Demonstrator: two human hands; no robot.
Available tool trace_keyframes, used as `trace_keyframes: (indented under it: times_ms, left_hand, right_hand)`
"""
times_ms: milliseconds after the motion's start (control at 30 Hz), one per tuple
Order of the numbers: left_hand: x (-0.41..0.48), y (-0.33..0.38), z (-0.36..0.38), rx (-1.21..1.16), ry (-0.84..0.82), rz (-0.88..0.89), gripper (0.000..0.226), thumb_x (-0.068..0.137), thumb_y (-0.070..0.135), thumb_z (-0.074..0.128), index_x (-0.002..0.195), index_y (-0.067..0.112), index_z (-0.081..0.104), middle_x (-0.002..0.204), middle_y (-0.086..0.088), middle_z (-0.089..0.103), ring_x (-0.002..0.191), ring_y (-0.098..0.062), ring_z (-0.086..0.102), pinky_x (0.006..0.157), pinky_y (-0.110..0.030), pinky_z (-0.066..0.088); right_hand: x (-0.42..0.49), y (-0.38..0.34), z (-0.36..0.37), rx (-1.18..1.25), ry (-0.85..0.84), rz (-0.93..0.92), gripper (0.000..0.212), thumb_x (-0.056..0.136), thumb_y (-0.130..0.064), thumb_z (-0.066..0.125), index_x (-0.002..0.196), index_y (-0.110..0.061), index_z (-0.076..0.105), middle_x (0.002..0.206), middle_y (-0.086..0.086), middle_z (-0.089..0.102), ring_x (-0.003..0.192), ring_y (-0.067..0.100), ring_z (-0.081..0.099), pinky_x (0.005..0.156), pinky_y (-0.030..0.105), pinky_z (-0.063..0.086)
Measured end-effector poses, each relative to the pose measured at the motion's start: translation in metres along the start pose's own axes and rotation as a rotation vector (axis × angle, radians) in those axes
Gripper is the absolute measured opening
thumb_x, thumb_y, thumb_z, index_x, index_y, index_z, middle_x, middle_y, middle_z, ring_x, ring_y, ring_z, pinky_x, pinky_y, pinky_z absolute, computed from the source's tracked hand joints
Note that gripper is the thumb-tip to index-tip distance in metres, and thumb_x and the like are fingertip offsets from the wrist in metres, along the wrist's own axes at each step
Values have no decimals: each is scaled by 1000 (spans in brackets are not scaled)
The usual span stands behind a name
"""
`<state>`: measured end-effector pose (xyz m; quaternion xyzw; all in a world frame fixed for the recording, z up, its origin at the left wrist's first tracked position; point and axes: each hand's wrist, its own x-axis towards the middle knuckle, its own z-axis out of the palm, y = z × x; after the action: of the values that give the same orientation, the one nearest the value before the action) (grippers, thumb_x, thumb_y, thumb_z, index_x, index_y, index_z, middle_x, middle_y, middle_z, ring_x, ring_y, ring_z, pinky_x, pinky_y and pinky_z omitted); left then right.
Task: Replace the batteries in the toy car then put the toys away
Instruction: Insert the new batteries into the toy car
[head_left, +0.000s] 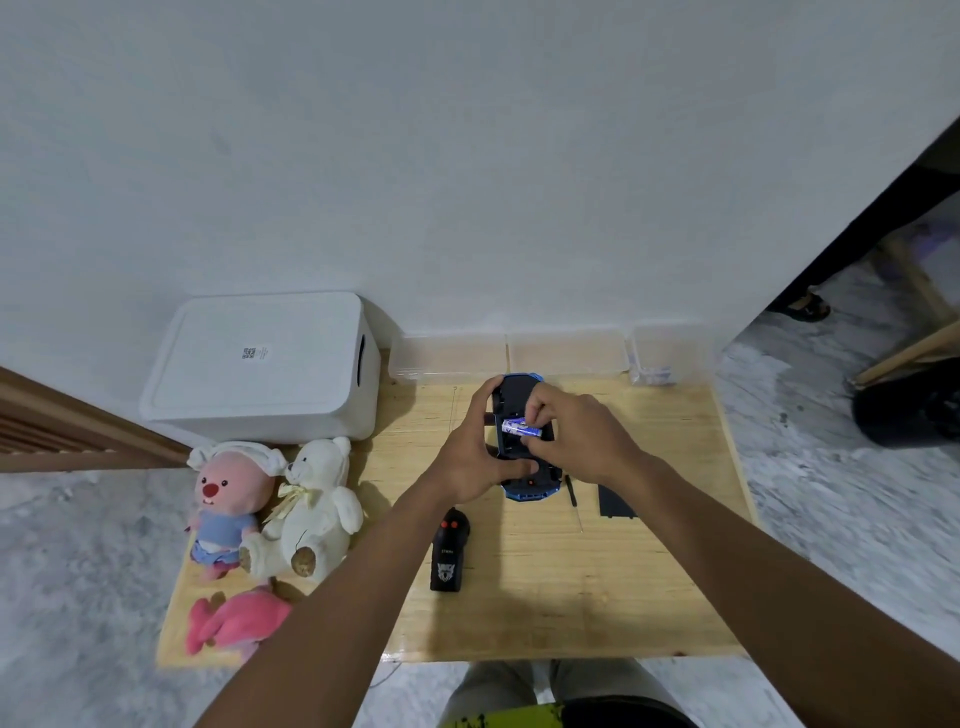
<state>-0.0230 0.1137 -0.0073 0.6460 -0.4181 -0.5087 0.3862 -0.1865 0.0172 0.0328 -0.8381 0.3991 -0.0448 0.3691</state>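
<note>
Upturned by the middle of the far edge of the wooden table: blue toy car, black underside facing up. Gripped from its left side by the left hand, fingers curled over the far part, thumb across the near part. Pinched over the open underside by the right hand: a blue-and-white battery, lying crosswise on the car. Just right of the car's near end, a slim black screwdriver, and beside that a flat black battery cover. Nearer, toward the table's middle, a black remote control lying flat. At the far left corner, a closed white storage box. Lined along the far edge, three clear plastic containers. Along the left edge, a pink-faced plush touching a white teddy bear, with a pink plush at the near left corner
</note>
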Motion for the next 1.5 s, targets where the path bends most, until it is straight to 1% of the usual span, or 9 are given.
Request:
trace_keyframes:
  times_ms: [100, 233, 400, 600, 733, 900, 1100, 1267, 1500]
  left_hand:
    - [-1, -1, -1, 4, 4, 9, 113, 76, 5, 89, 156, 45, 20, 132, 13, 55, 119, 10, 55, 96, -31, 59]
    - [-2, -2, -3, 9, -2, 16, 112, 76, 3, 89, 156, 43, 21, 135, 4, 56, 110, 12, 59, 89, -27, 60]
    - [0, -3, -2, 8, 9, 4, 113, 75, 6, 90, 156, 44, 21, 133, 9, 59, 119, 6, 57, 94, -29, 59]
    - [-1, -5, 1, 18, 9, -11, 114, 73, 8, 90, 155, 48, 21, 134, 8, 61, 127, -20, 60, 98, -40, 59]
    - [-1, -4, 2, 27, 3, -20, 114, 71, 14, 90, 155, 50, 21, 134, 10, 61, 126, -17, 60, 99, -45, 58]
    - [0, -4, 2, 36, 2, -25, 114, 74, 10, 91, 156, 46, 20, 134, 13, 59, 126, -1, 55, 102, -40, 56]
    - [3, -2, 2, 31, 8, -3, 114, 73, 10, 91, 154, 49, 22, 135, 7, 58, 122, 1, 56, 99, -43, 58]
    - [5, 3, 4, 38, 8, 20, 115, 73, 9, 90, 154, 50, 20, 136, -1, 56, 99, 7, 65, 92, -43, 61]
    - [6, 11, 8, 37, 29, 63, 112, 77, 2, 86, 157, 44, 20, 127, 6, 61, 96, -2, 69, 80, -24, 60]
  right_hand:
    - [0, -4, 3, -172, -21, -66, 30, 90, -29, 66, 119, -36, 64, 110, -11, 73, 94, 14, 66, 80, 34, 53]
    - [2, -5, 10, -306, 49, -122, 24, 90, -33, 65, 113, -33, 69, 110, -11, 67, 93, 17, 66, 75, 34, 52]
    - [0, 0, 14, -163, 95, -96, 17, 89, -34, 67, 105, -34, 69, 101, -14, 68, 89, 12, 66, 77, 36, 54]
    - [-3, 0, 15, 11, 109, -102, 14, 91, -38, 66, 103, -36, 58, 97, -22, 70, 95, 2, 66, 81, 37, 54]
    - [-2, 6, 17, 45, 140, -114, 15, 89, -35, 69, 101, -36, 60, 96, -22, 68, 95, -1, 64, 84, 39, 54]
    - [-5, 9, 17, -37, 115, -176, 32, 96, -36, 61, 126, -47, 57, 100, -19, 66, 94, 3, 63, 81, 34, 55]
    - [-5, 15, 15, -95, 123, -197, 24, 95, -39, 62, 117, -44, 68, 108, -18, 64, 91, 5, 64, 75, 35, 56]
    - [-1, 13, 16, -68, 139, -122, 19, 91, -47, 65, 109, -46, 72, 101, -17, 60, 89, 6, 61, 75, 36, 54]
    - [6, 10, 17, 26, 192, -7, 16, 85, -40, 77, 101, -41, 78, 88, -13, 58, 83, 6, 57, 72, 37, 53]
